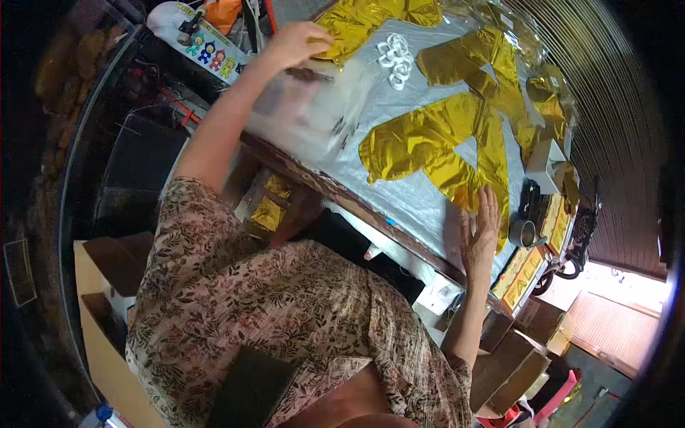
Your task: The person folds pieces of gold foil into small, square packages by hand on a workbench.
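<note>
A flat gold foil balloon (428,139) shaped like a letter A lies on the silver-grey cloth of the table (421,203). My right hand (481,232) rests on its lower edge, fingers stretched out. At the table's far left, my left hand (298,44) reaches to the edge of another gold foil balloon (357,25), its fingers extended and partly blurred. A clear plastic sheet or bag (307,107), smeared by motion, lies below my left forearm. Farther back is a second A-shaped foil balloon (467,60). White curled loops (394,60) sit between the balloons.
Along the right edge stand a roll of tape (523,233), a white box (546,165) and gold packs with printed letters (519,278). A white stickered case (207,50) is beyond the left edge. Cardboard boxes (510,371) stand on the floor at right.
</note>
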`<state>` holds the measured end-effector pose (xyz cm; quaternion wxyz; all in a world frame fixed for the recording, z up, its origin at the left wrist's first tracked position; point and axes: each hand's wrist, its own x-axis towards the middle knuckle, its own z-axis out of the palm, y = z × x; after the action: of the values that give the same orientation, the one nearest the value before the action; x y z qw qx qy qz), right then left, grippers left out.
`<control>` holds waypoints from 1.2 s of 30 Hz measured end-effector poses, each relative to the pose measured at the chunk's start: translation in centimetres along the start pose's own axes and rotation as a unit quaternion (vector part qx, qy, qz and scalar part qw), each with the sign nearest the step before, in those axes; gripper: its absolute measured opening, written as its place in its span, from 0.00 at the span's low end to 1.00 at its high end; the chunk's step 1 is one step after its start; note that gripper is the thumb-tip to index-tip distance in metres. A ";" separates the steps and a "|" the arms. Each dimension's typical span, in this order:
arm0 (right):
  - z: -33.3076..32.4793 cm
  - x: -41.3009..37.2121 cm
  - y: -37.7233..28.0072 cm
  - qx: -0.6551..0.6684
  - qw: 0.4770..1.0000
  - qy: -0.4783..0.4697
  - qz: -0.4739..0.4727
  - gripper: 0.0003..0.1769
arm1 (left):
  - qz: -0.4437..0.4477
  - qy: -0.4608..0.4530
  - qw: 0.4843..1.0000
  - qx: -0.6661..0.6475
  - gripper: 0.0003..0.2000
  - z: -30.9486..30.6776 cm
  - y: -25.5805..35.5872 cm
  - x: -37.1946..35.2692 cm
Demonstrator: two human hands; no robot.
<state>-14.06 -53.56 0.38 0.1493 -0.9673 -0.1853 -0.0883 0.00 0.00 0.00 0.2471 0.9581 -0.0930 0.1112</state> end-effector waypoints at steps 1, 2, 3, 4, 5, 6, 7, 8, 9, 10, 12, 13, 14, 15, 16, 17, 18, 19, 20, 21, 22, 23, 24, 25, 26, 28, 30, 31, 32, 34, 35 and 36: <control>-0.6 1.1 -1.0 0.040 0.999 -0.005 -0.029 0.33 | 0.002 -0.005 1.000 -0.015 0.15 -0.5 -1.6 0.0; -0.8 2.1 -1.8 0.080 0.995 -0.010 -0.059 0.31 | 0.005 -0.021 0.999 -0.031 0.16 -1.1 -2.2 0.0; -0.9 4.4 -3.4 0.079 0.993 -0.023 -0.080 0.30 | -0.002 -0.016 0.999 -0.047 0.16 -0.6 -4.6 0.5; -0.5 6.3 -4.7 0.078 0.993 -0.023 -0.085 0.30 | 0.006 -0.043 0.997 -0.070 0.16 -0.7 -5.8 0.8; -0.3 7.9 -6.1 0.107 0.988 -0.047 -0.106 0.30 | 0.011 -0.074 0.992 -0.097 0.17 -0.2 -6.8 0.6; 0.1 9.6 -7.6 0.139 0.980 -0.067 -0.126 0.30 | 0.006 -0.074 0.992 -0.098 0.17 -0.1 -7.4 0.3; 0.3 11.1 -8.7 0.150 0.975 -0.073 -0.148 0.30 | 0.025 -0.058 0.992 -0.114 0.16 0.4 -7.7 0.2; 1.1 12.7 -9.3 0.148 0.975 -0.077 -0.149 0.30 | 0.046 -0.040 0.990 -0.127 0.16 0.7 -8.0 0.3; 1.8 14.3 -9.9 0.149 0.968 -0.083 -0.183 0.30 | 0.043 -0.040 0.990 -0.130 0.16 1.0 -8.0 0.3; 2.5 15.8 -10.4 0.149 0.961 -0.091 -0.216 0.30 | 0.040 -0.033 0.989 -0.137 0.14 1.3 -7.8 0.3; 4.3 18.8 -11.6 0.166 0.953 -0.090 -0.236 0.29 | 0.032 -0.026 0.989 -0.142 0.13 1.5 -7.9 0.6; 5.6 19.9 -11.5 0.192 0.946 -0.093 -0.242 0.28 | 0.034 -0.019 0.988 -0.150 0.12 1.8 -7.9 0.6; 6.6 21.0 -11.7 0.218 0.939 -0.099 -0.247 0.26 | 0.035 -0.014 0.987 -0.158 0.11 2.0 -8.0 0.8; 7.2 22.0 -12.5 0.237 0.936 -0.098 -0.240 0.26 | 0.040 0.008 0.989 -0.142 0.10 2.8 -8.6 1.0; 7.8 23.0 -13.0 0.238 0.935 -0.099 -0.243 0.26 | 0.037 0.010 0.989 -0.141 0.10 2.6 -8.4 1.1; 8.4 24.1 -13.4 0.238 0.938 -0.130 -0.216 0.27 | 0.013 0.014 0.990 -0.137 0.10 2.4 -8.2 1.2; 9.1 25.0 -13.8 0.237 0.940 -0.160 -0.187 0.28 | -0.010 0.017 0.991 -0.134 0.10 2.4 -8.0 1.3; 9.9 26.0 -14.5 0.228 0.945 -0.130 -0.198 0.28 | -0.012 0.017 0.991 -0.135 0.10 2.9 -9.0 1.7; 10.5 27.0 -15.2 0.228 0.944 -0.132 -0.198 0.28 | -0.026 0.010 0.987 -0.157 0.10 3.1 -10.0 2.5; 11.0 28.0 -15.9 0.241 0.945 -0.111 -0.192 0.29 | -0.039 0.003 0.983 -0.180 0.10 3.3 -10.7 3.0; 11.4 28.9 -16.5 0.253 0.945 -0.091 -0.185 0.30 | -0.040 0.003 0.983 -0.180 0.10 1.9 -9.1 3.2; 12.1 30.0 -17.1 0.284 0.934 -0.080 -0.204 0.31 | -0.085 -0.020 0.978 -0.189 0.12 -0.9 -5.7 3.5; 12.9 31.2 -17.5 0.284 0.934 -0.079 -0.204 0.31 | -0.130 -0.043 0.971 -0.197 0.13 -2.7 -3.3 3.8; 13.6 32.2 -18.1 0.341 0.910 -0.118 -0.204 0.32 | -0.122 -0.038 0.972 -0.199 0.12 -3.0 -2.7 4.0; 14.2 32.8 -18.4 0.396 0.881 -0.157 -0.204 0.33 | -0.122 -0.036 0.972 -0.198 0.12 -2.9 -2.5 4.3; 13.7 32.6 -20.2 0.439 0.866 -0.182 -0.154 0.30 | -0.109 -0.050 0.974 -0.193 0.11 -2.3 -2.7 5.0; 13.7 32.8 -20.9 0.480 0.846 -0.209 -0.103 0.27 | -0.083 -0.034 0.971 -0.223 0.11 -1.7 -2.9 5.4; 14.3 33.2 -20.8 0.420 0.879 -0.202 -0.101 0.22 | -0.055 -0.019 0.965 -0.254 0.12 -1.5 -3.2 5.4; 14.9 33.6 -20.7 0.357 0.909 -0.193 -0.097 0.19 | -0.055 -0.019 0.966 -0.254 0.12 -1.2 -3.4 5.2; 16.7 33.6 -20.9 0.477 0.864 -0.149 -0.051 0.16 | -0.042 0.119 0.968 -0.218 0.13 -0.8 -3.6 5.0; 17.6 33.7 -20.8 0.588 0.802 -0.102 -0.002 0.16 | 0.007 0.099 0.974 -0.204 0.11 -1.3 -4.8 4.5; 18.5 34.2 -20.2 0.588 0.803 -0.099 0.000 0.16 | 0.008 0.062 0.983 -0.170 0.12 -1.8 -4.7 3.6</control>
<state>11.60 -18.34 -4.07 0.6706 -0.6971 -0.2158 0.1338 4.27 4.46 0.40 0.4112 0.8925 -0.1028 0.1545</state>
